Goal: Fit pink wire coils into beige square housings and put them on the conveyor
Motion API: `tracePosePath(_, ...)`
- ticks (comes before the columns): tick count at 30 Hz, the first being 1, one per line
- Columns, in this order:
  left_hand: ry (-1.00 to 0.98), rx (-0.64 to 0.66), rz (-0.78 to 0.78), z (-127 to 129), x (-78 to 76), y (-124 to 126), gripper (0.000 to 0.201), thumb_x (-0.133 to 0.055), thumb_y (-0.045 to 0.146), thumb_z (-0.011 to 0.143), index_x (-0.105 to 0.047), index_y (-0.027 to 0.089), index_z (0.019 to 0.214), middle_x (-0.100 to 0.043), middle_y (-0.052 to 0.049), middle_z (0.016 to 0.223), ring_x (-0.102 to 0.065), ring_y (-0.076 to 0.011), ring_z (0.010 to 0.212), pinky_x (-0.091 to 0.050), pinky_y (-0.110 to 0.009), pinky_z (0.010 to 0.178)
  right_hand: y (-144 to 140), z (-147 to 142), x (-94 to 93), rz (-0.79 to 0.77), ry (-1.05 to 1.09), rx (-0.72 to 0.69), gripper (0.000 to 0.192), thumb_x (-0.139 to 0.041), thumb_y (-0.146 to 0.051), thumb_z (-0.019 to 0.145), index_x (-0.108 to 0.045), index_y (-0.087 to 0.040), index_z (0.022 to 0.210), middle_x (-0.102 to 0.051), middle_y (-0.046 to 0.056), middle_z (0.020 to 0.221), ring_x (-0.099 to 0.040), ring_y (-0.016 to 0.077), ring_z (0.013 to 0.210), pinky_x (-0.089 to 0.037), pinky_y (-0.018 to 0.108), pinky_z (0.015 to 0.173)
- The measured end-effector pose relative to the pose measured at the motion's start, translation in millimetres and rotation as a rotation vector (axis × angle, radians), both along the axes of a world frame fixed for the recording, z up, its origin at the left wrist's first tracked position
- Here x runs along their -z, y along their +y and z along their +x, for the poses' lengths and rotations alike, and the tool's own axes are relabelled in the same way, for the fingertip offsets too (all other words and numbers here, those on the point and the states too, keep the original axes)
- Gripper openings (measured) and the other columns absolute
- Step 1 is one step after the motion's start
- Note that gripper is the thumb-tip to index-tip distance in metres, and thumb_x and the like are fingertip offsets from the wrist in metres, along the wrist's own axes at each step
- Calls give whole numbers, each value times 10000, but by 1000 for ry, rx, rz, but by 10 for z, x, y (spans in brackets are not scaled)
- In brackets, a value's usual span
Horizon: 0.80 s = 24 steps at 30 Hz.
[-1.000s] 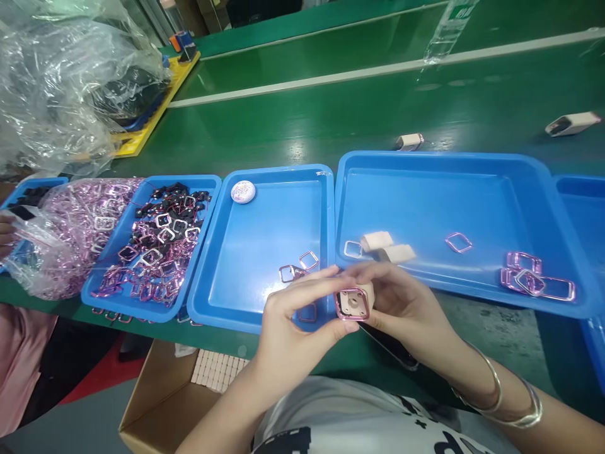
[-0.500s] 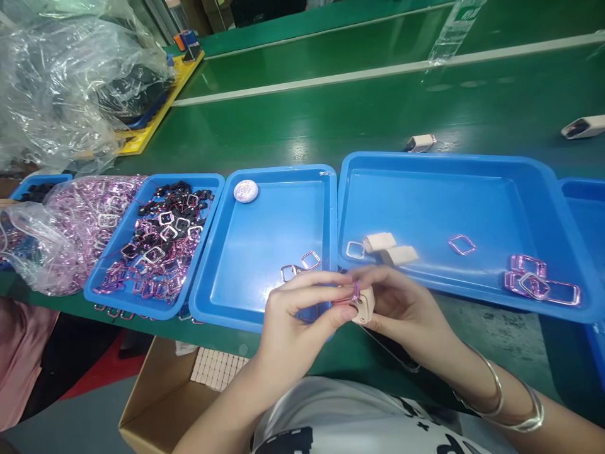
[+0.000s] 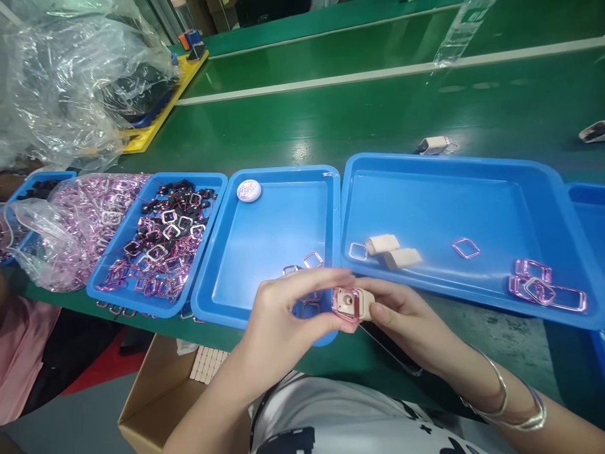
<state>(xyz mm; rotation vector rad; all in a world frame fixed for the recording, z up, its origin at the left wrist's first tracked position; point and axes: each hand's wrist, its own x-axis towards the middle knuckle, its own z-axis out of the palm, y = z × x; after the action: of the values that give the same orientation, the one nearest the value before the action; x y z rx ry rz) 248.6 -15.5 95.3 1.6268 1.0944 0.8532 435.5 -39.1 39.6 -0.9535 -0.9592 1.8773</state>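
Both hands hold one small beige block point(image 3: 355, 303) with a pink metal frame around its face, just in front of the middle blue tray point(image 3: 265, 239). My left hand point(image 3: 288, 315) pinches its left side between thumb and fingers. My right hand point(image 3: 406, 318), with bangles on the wrist, grips its right end. Loose pink frames point(image 3: 312, 259) lie in the tray behind my left fingers. Two more beige blocks point(image 3: 392, 251) lie in the large blue tray point(image 3: 454, 208).
A tray of black-and-pink parts point(image 3: 161, 246) and a plastic bag of pink frames point(image 3: 75, 227) sit to the left. More pink frames point(image 3: 543, 287) lie at the large tray's right. An open cardboard box point(image 3: 161, 391) stands below the table edge. A green conveyor point(image 3: 378, 107) carries small parts.
The block was turned edge-on between my hands and now shows its framed face again. Both hands have sunk slightly toward me.
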Motion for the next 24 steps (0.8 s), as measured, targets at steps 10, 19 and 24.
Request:
tracePosePath(10, 141, 140, 181, -49, -42, 38, 368, -786, 240, 703, -696, 289, 1056, -682, -21, 1057, -588, -217, 1068, -478, -358, 949, 7, -1, 9, 5, 27, 21, 336, -696, -453, 797, -720, -292, 1091, -753, 56, 996, -687, 230, 885, -544, 356, 793)
tracePosePath(19, 152, 141, 170, -42, -31, 24, 413, -790, 248, 694, -684, 318, 1087, -638, -22, 952, -562, -204, 957, -486, -325, 836, -7, -1, 4, 12, 18, 11, 329, -691, -435, 809, -717, -283, 1100, -734, 72, 1092, -652, 276, 1047, -516, 409, 880)
tracePosePath(24, 129, 148, 163, -45, -25, 27, 414, -795, 251, 689, -688, 313, 1085, -637, -24, 957, -560, -206, 954, -481, -332, 834, -16, 12, 29, 27, 49, -13, 300, -677, -412, 831, -712, -304, 1109, -726, 51, 1117, -638, 251, 1072, -491, 376, 915)
